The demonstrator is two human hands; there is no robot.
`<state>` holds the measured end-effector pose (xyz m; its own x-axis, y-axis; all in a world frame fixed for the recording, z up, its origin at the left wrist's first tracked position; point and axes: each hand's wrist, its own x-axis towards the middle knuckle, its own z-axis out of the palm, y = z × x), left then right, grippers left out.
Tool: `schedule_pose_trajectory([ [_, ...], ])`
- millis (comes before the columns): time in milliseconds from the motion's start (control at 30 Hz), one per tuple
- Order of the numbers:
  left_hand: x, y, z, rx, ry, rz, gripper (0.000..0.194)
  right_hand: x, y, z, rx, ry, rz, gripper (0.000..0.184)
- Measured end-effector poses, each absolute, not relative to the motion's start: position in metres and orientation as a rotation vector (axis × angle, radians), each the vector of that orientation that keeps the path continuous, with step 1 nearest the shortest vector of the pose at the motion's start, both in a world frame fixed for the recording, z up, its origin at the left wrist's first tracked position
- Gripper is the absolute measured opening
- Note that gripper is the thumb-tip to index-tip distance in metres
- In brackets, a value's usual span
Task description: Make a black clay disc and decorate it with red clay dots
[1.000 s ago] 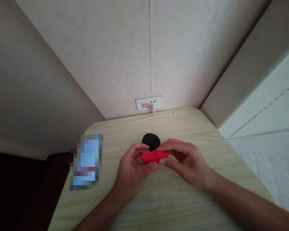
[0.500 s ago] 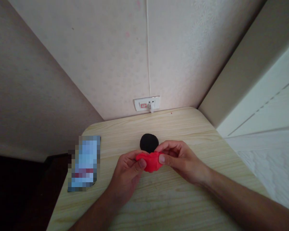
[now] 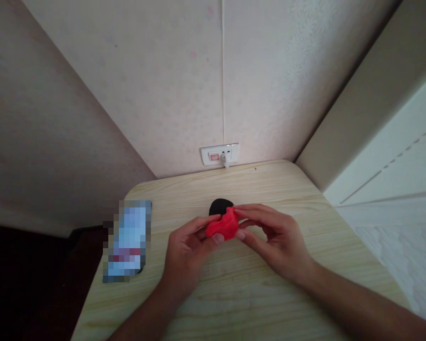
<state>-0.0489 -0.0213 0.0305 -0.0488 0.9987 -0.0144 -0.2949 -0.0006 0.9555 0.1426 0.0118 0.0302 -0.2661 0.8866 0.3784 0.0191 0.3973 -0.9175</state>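
A soft lump of red modelling clay (image 3: 225, 225), bent and uneven in shape, is held up between both hands over the table. My left hand (image 3: 188, 251) pinches its left side, thumb in front and fingers behind. On the right edge, the fingertips and thumb of my right hand (image 3: 275, 237) press against the clay, with the hand curved around an open gap. A round, dark black piece (image 3: 220, 206) lies on the table just beyond; the red clay covers its near part.
The light wood-grain table (image 3: 270, 303) meets a papered wall with a socket and white plug (image 3: 225, 160) at the back. A pixelated, phone-like flat object (image 3: 129, 237) lies near the left edge. White quilted fabric (image 3: 394, 255) is to the right of the table.
The red clay has been turned and raised slightly, now covering part of the black piece. My right hand's fingers have spread wider and shifted on it. The view has moved slightly.
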Motion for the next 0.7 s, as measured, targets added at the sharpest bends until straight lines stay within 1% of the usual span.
schedule_pose_trajectory([
  [100,-0.047,-0.024,0.036,0.986,1.075,1.352,0.029,0.141,0.008,0.027,-0.793,-1.672,1.008,0.053],
  [167,-0.047,-0.026,0.038,1.007,1.071,1.309,0.027,0.140,0.006,0.025,-0.792,-1.679,1.045,0.056],
  [233,-0.048,-0.026,0.037,1.024,1.054,1.276,0.024,0.139,0.005,0.023,-0.790,-1.653,1.139,0.052],
  [367,-0.051,-0.025,0.028,1.030,1.014,1.228,0.012,0.138,0.005,0.024,-0.786,-1.547,1.388,0.039],
  [467,-0.052,-0.023,0.025,1.010,0.981,1.224,0.011,0.137,0.006,0.025,-0.790,-1.462,1.479,0.036],
  [533,-0.051,-0.023,0.027,0.975,0.970,1.231,0.015,0.136,0.006,0.025,-0.790,-1.444,1.476,0.033],
  [633,-0.049,-0.022,0.033,0.919,0.989,1.244,0.033,0.138,0.005,0.028,-0.792,-1.493,1.435,0.029],
  [700,-0.049,-0.021,0.035,0.906,0.992,1.247,0.040,0.141,0.005,0.032,-0.772,-1.571,1.393,0.027],
])
